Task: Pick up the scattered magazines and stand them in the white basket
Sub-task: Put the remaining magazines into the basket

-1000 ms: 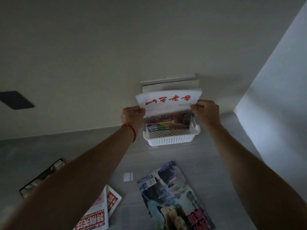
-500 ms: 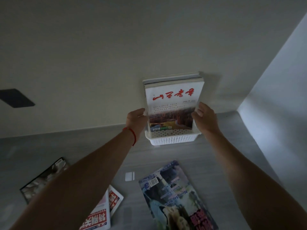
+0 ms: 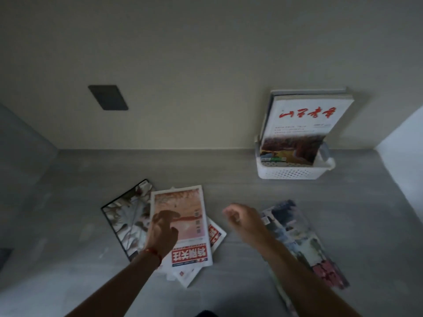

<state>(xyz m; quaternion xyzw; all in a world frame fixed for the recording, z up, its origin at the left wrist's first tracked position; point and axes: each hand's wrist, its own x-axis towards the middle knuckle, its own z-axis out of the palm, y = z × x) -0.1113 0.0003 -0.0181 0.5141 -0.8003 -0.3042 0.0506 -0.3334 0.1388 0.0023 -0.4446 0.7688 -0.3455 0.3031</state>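
The white basket (image 3: 290, 173) stands against the far wall at the right. In it a white magazine with red script (image 3: 304, 124) stands upright in front of others. On the grey floor lies a pink-and-red magazine (image 3: 183, 216), on top of another red-and-white one (image 3: 216, 236). A dark-bordered magazine (image 3: 124, 216) lies to its left, a bluish magazine (image 3: 304, 239) to the right. My left hand (image 3: 162, 232) rests flat on the pink magazine, fingers spread. My right hand (image 3: 242, 219) hovers loosely curled between the pile and the bluish magazine, holding nothing.
A dark rectangular plate (image 3: 108, 97) is set in the cream wall at the left. A white wall or panel (image 3: 402, 133) closes off the right side. A dark object (image 3: 4, 257) sits at the left edge of the floor.
Both hands have let go of the white magazine, which now stands in the basket. They have come back toward me and to the left, the left hand landing on the pink magazine.
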